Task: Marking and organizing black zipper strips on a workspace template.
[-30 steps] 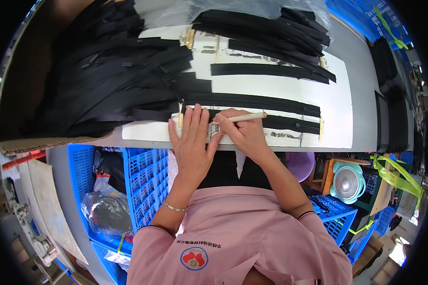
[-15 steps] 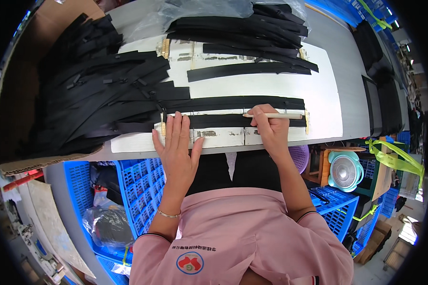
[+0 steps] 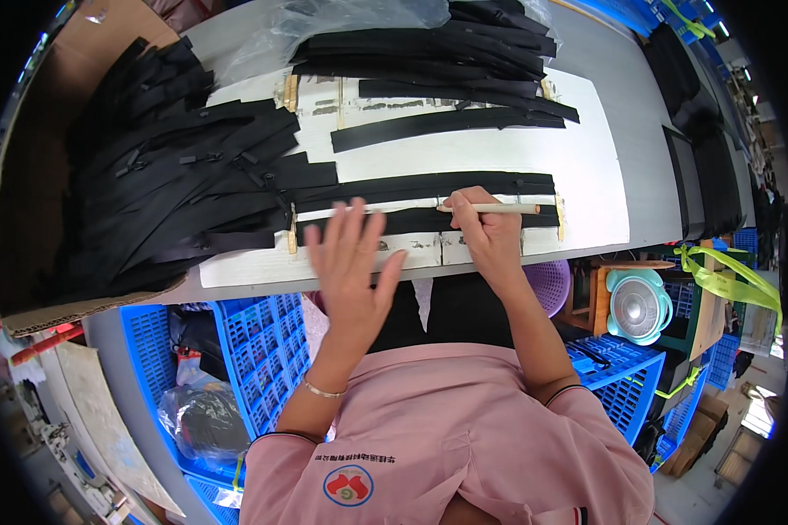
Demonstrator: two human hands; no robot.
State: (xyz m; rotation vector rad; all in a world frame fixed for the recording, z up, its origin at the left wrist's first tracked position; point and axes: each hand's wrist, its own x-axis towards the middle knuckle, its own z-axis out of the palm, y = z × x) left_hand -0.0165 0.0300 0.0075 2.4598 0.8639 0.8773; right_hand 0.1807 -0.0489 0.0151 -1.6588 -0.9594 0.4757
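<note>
A white board [image 3: 600,175] with marked lines lies at the table's near edge. Two black zipper strips run side by side across it, the far strip [image 3: 481,185] and the near strip [image 3: 411,220]. My right hand [image 3: 495,241] grips a slim white pencil [image 3: 512,208], its tip at the near strip's upper edge. With fingers spread and slightly blurred, my left hand [image 3: 352,276] is over the near strip's left part; whether it touches cannot be made out. At the left, a large pile of black zippers [image 3: 175,175] with small pullers spills from a cardboard box [image 3: 35,166].
More black strips [image 3: 429,52] lie stacked at the board's far side, beside clear plastic film [image 3: 350,17]. Dark padded pieces [image 3: 709,175] stand at the table's right. Blue crates [image 3: 263,359] and a small turquoise fan [image 3: 637,306] are below the near edge.
My left hand has shifted right and its fingers, earlier flat on the near strip, are now blurred. The pencil's tip has moved slightly left.
</note>
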